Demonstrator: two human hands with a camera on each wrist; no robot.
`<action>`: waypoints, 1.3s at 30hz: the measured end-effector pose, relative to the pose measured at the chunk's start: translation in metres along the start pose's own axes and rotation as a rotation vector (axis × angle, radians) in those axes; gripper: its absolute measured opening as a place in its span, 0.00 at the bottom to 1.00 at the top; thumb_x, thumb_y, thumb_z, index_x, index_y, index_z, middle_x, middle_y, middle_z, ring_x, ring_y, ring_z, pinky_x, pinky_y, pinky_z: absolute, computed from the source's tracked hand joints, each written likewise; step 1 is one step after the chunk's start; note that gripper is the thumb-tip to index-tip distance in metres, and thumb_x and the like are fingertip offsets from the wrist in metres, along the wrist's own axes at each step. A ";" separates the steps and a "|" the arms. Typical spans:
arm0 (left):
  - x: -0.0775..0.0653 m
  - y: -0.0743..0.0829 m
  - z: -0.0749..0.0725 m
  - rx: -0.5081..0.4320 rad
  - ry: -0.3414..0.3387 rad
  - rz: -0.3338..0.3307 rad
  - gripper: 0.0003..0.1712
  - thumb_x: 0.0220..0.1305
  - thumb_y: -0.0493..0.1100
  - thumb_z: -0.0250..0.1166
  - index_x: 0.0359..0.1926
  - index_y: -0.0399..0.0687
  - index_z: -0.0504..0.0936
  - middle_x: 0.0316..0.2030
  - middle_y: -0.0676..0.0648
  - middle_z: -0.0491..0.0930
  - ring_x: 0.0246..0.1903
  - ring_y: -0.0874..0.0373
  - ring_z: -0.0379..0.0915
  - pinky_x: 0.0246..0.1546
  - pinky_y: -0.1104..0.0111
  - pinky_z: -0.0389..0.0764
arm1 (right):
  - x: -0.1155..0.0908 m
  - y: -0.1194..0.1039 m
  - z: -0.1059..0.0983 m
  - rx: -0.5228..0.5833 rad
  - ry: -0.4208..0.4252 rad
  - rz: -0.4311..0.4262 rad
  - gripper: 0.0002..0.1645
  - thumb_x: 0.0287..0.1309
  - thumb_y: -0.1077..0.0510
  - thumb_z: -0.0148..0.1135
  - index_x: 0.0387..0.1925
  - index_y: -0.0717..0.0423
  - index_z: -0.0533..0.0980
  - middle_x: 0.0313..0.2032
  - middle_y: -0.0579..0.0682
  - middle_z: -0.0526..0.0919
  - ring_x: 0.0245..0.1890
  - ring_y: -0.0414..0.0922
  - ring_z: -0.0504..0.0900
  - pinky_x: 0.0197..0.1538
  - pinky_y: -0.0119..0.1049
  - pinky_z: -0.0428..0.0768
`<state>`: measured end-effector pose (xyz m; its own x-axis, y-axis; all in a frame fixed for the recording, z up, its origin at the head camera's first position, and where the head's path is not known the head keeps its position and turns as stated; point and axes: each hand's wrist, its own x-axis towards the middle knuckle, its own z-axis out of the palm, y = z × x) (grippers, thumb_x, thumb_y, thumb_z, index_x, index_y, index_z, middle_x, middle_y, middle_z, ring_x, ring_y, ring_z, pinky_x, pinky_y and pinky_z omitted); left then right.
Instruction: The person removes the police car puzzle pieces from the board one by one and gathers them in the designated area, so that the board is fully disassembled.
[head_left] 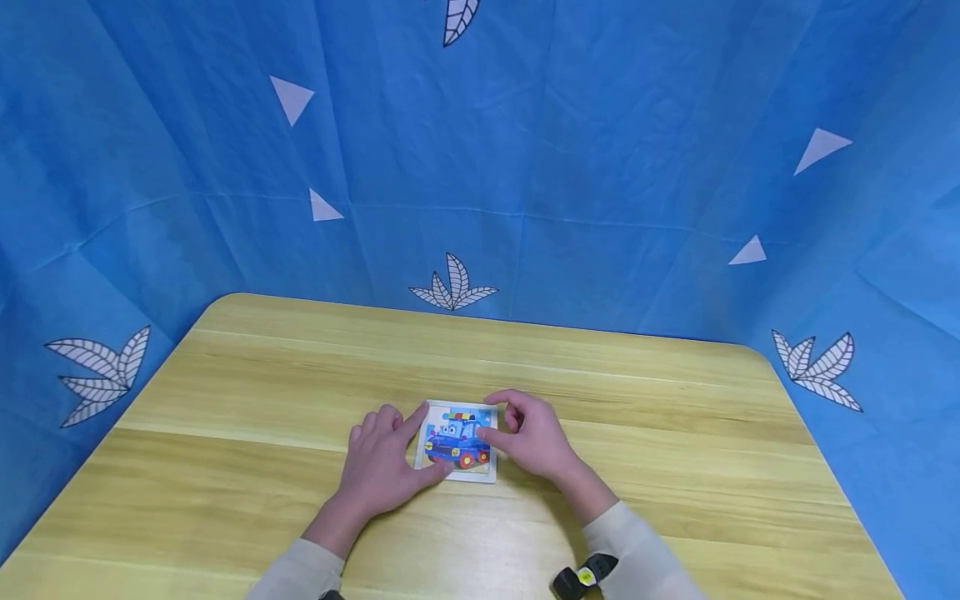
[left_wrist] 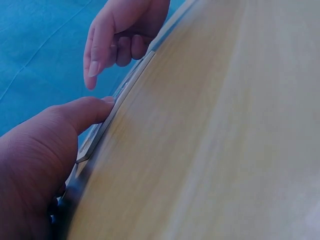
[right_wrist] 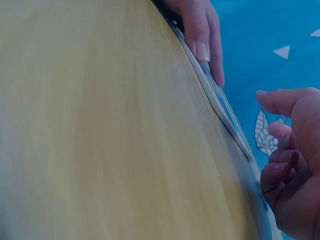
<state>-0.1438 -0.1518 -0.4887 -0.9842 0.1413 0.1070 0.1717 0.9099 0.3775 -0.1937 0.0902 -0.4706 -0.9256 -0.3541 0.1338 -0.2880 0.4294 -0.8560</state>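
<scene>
A small square picture puzzle [head_left: 454, 450] in a white frame lies on the wooden table, showing a blue cartoon truck with red wheels. My left hand [head_left: 378, 467] holds its left side, with the thumb on the near edge and the index finger at the far left corner. In the left wrist view that thumb [left_wrist: 92, 111] rests on the frame's rim. Over the puzzle's right side hovers my right hand [head_left: 534, 435], thumb and index finger spread apart with nothing between them. Its other fingers [right_wrist: 280, 172] are bent toward the palm, above the surface in the right wrist view.
The light wooden table [head_left: 300, 367] has rounded far corners. Behind it and along both sides hangs a blue cloth [head_left: 600, 167] with white leaves and triangles. A black strap [head_left: 592, 573] sits on my right sleeve.
</scene>
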 end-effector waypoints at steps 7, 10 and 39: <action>0.000 0.000 0.000 -0.009 -0.001 0.003 0.57 0.48 0.80 0.63 0.73 0.53 0.69 0.36 0.52 0.60 0.35 0.56 0.53 0.36 0.61 0.54 | 0.002 -0.009 0.014 0.014 -0.012 0.064 0.23 0.56 0.55 0.74 0.53 0.53 0.81 0.16 0.43 0.62 0.15 0.39 0.61 0.23 0.32 0.61; 0.000 -0.001 0.000 -0.008 0.006 0.008 0.57 0.48 0.81 0.63 0.72 0.54 0.70 0.36 0.53 0.60 0.36 0.56 0.53 0.37 0.61 0.54 | 0.004 -0.010 0.018 0.010 -0.008 0.083 0.22 0.56 0.55 0.74 0.53 0.54 0.81 0.16 0.43 0.63 0.15 0.39 0.61 0.23 0.32 0.61; -0.001 0.000 -0.003 -0.012 0.000 0.002 0.57 0.48 0.79 0.65 0.73 0.54 0.69 0.37 0.52 0.60 0.36 0.55 0.53 0.37 0.60 0.54 | 0.011 -0.013 0.031 -0.184 -0.023 0.175 0.18 0.54 0.52 0.73 0.46 0.49 0.81 0.17 0.44 0.69 0.15 0.40 0.67 0.20 0.33 0.62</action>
<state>-0.1424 -0.1529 -0.4866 -0.9838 0.1434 0.1077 0.1744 0.9047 0.3886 -0.1922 0.0553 -0.4729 -0.9601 -0.2790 -0.0212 -0.1661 0.6292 -0.7593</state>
